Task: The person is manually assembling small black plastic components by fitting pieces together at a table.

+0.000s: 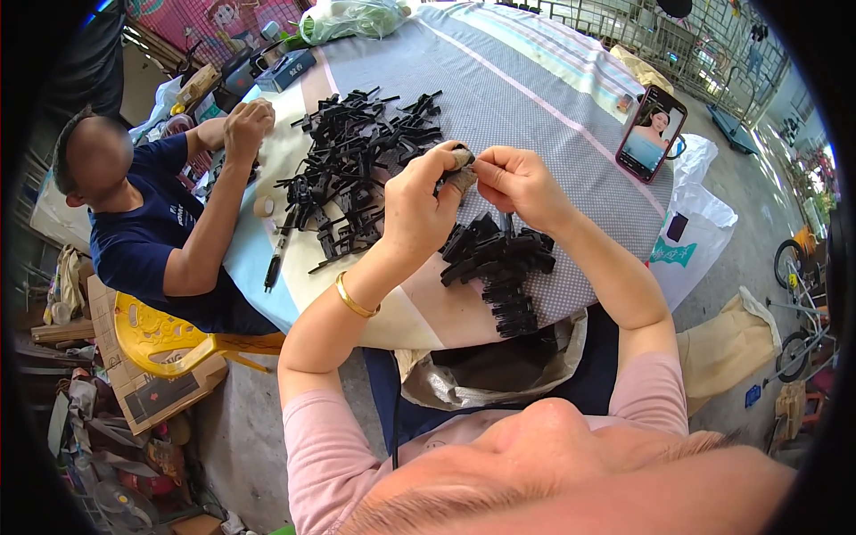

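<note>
Above the table's near side, my left hand (415, 207) is closed round a small black plastic part (440, 185), mostly hidden by the fingers. Grey-brown coverings wrap the thumb and forefinger tips. My right hand (526, 189) meets those tips in a pinch; what it holds there is too small or hidden to make out. Below the hands lies a pile of black plastic parts (504, 259), some lined up in a row toward the table edge. Left of my left hand spreads a larger loose heap of black plastic pieces (343, 169).
Another person (152, 205) sits at the left, both hands raised over the table. A black pen (275, 254) and a tape roll (263, 207) lie near the heap. A phone (651, 134) stands at the right. An open sack (490, 379) is at my lap.
</note>
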Motion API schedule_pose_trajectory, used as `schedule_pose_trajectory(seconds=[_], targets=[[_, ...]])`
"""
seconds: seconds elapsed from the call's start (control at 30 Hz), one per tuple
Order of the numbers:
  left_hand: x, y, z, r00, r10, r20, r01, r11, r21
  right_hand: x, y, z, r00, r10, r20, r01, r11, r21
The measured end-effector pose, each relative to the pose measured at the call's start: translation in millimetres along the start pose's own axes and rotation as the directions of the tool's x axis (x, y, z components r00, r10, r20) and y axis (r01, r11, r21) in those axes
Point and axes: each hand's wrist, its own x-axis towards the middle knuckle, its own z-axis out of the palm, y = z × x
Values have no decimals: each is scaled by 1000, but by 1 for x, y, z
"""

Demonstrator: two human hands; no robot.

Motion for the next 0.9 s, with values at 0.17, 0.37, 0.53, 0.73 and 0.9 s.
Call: schedule_pose_trajectory(seconds=[0.17, 0.37, 0.53, 0.73, 0.9], targets=[[1, 0, 5, 1000, 2, -4, -2, 1000, 8, 2, 4, -1, 999, -19, -46, 19, 1000, 0], [18, 7, -12, 854, -457, 248, 460, 443, -769, 0, -5, -2, 894, -441, -82, 363, 818, -446], [16, -1, -14, 798, -417, 434, 534, 159, -830, 3, -3, -5, 809, -588, -14, 539, 751, -380], [10, 0, -9, 767, -387, 512, 630, 606, -485, -3, -10, -2, 904, -425, -42, 393, 866, -309], [1, 9, 0, 889, -209, 407, 371, 850, -374, 5, 5, -3, 937, -321, -141, 293, 938, -187]])
